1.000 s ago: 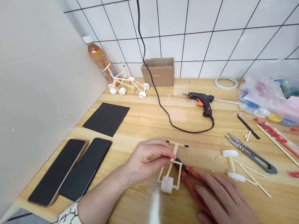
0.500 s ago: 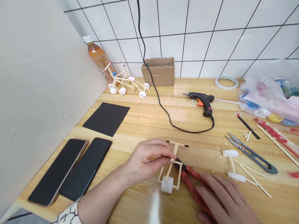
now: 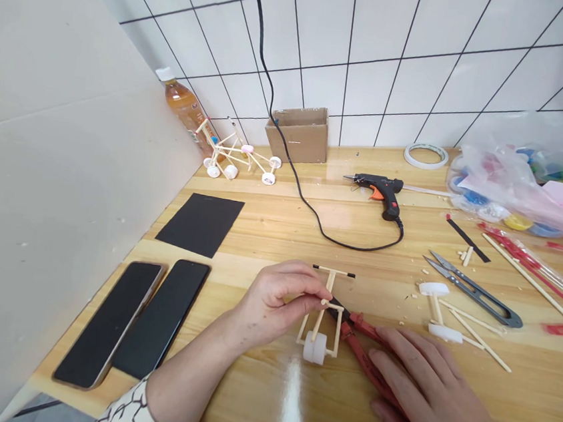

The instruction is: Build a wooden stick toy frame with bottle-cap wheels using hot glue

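Note:
My left hand pinches a thin wooden stick at the top of a small stick frame. White round wheels sit at the frame's near end, and a crossbar with black tips is at its far end. My right hand is closed around the red handles of a pair of pliers. The dark jaws of the pliers reach in beside the stick frame, close to my left fingertips; whether they grip a stick is hidden.
Scissor snips and a second wheeled stick piece lie at right. Behind are a glue gun, tape roll, cardboard box, finished stick tricycle and bottle. Two phones and black card lie left.

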`<state>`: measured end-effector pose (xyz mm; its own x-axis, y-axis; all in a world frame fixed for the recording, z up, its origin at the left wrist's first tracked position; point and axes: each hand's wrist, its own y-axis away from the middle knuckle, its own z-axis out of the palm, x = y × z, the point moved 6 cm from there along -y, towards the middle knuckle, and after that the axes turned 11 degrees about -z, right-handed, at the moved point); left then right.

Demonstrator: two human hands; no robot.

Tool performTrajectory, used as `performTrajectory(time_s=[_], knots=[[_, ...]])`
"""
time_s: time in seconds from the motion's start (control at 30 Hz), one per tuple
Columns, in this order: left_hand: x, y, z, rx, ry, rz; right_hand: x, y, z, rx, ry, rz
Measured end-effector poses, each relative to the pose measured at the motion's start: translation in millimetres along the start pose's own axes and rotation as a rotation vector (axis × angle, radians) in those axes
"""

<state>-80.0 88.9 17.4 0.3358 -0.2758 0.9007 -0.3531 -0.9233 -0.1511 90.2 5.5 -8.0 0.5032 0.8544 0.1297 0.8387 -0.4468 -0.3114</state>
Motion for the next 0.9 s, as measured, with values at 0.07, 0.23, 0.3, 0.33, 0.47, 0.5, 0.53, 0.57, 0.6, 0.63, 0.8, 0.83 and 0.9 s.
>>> performTrajectory(time_s=[0.07, 0.23, 0.3, 0.33, 0.47, 0.5, 0.53, 0.57, 0.6, 0.63, 0.8, 0.83, 0.9], knots=[[0.0, -0.1, -0.2, 0.002, 0.0, -0.003, 0.0, -0.6, -0.1, 0.003, -0.005, 0.0], [1.0, -0.1, -0.5, 0.005, 0.002, 0.004, 1.4, -0.7, -0.1, -0.001, -0.008, 0.001], [1.0, -0.2, -0.5, 0.007, -0.003, 0.004, 1.6, -0.5, -0.5, 0.004, -0.007, 0.001], [1.0, -0.2, -0.4, 0.007, -0.005, 0.005, 1.6, -0.5, -0.7, 0.007, -0.006, 0.003], [0.7, -0.4, 0.0, 0.006, -0.001, 0.006, 0.5, 0.5, -0.7, 0.009, -0.013, 0.006], [0.8, -0.4, -0.1, 0.007, 0.002, 0.009, 0.4, 1.0, -0.4, 0.006, -0.016, 0.009], [1.1, -0.5, -0.1, 0.007, 0.006, 0.013, 0.6, 1.5, 0.0, 0.003, -0.022, 0.015], [1.5, -0.5, -0.1, 0.006, 0.009, 0.018, 0.8, 2.0, 0.4, 0.0, -0.029, 0.019], [1.8, -0.4, -0.1, 0.006, 0.012, 0.024, 1.1, 2.4, 0.8, 0.0, -0.036, 0.023], [2.1, -0.4, -0.2, 0.005, 0.014, 0.028, 1.3, 2.7, 1.1, 0.0, -0.043, 0.023], [1.4, -0.3, -0.5, 0.011, 0.023, 0.016, 2.7, 2.3, 2.4, -0.002, -0.043, 0.029], [1.1, -0.3, -0.5, 0.012, 0.026, 0.011, 2.7, 2.2, 2.7, -0.005, -0.042, 0.029], [0.6, -0.3, -0.2, 0.013, 0.026, 0.006, 2.5, 2.3, 2.6, -0.004, -0.039, 0.026]])
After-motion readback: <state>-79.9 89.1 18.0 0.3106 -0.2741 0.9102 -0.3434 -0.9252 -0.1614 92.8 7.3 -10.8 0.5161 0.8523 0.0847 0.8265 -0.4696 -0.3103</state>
